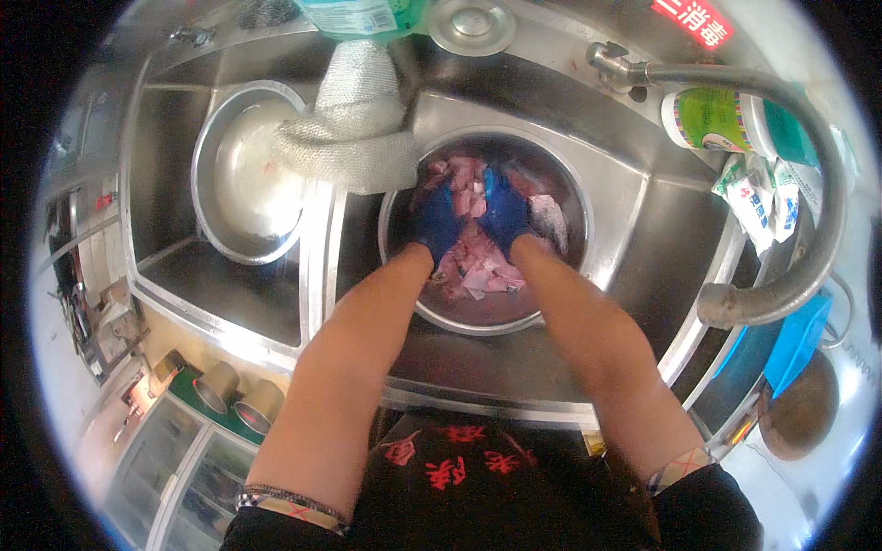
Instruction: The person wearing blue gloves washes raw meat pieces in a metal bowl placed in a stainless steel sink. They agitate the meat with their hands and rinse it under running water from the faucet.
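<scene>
A round metal basin stands in the right-hand sink bowl, with pink pieces of raw meat or fish in dark reddish liquid. Both my hands wear blue gloves and reach into it. My left hand is among the pieces on the left side. My right hand is a short way across from it, also touching the pieces. Several pale pink chunks lie between the two hands. One larger piece with greyish skin rests at the basin's right side. My fingertips are blurred and partly hidden among the pieces.
Left of the sink divider is another metal basin with cloudy liquid. A pale knitted cloth hangs over the divider. A curved faucet arches at right, near a green-labelled tub and white packets. A metal lid lies behind.
</scene>
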Motion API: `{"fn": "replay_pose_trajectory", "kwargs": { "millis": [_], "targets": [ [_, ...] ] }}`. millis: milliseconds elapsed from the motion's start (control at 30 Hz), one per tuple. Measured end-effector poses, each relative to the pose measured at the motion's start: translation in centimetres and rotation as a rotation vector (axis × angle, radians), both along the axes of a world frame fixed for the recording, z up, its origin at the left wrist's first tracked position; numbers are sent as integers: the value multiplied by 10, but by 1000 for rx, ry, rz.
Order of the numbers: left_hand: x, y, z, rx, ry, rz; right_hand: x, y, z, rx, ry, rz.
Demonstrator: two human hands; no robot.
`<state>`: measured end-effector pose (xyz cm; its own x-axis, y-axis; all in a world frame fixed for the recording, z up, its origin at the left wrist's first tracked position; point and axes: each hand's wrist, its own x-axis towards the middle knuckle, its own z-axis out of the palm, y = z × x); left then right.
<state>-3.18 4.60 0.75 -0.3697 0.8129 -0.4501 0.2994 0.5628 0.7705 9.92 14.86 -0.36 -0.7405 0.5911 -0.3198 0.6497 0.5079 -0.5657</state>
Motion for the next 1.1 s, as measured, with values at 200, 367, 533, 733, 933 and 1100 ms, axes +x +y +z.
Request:
{"fn": "replay_pose_trajectory", "kwargs": {
  "millis": [200, 367, 533, 733, 933, 1100],
  "targets": [
    [5, -25, 45, 66, 349, -140, 13, 14, 79, -178, -145, -98],
    [28, -5, 9, 114, 605, -187, 0, -19, 26, 388, 15, 53],
    [-2, 11, -6, 136, 492, -176, 1, -14, -14, -79, 52, 21],
    [12, -36, 56, 135, 873, -710, 81, -84, 16, -456, 344, -86],
    [62, -55, -17, 88, 404, -276, 67, -64, 52, 146, -101, 59],
    [45, -36, -39, -318, 31, -328, 77, -41, -6, -326, -129, -30]
  ]
}}
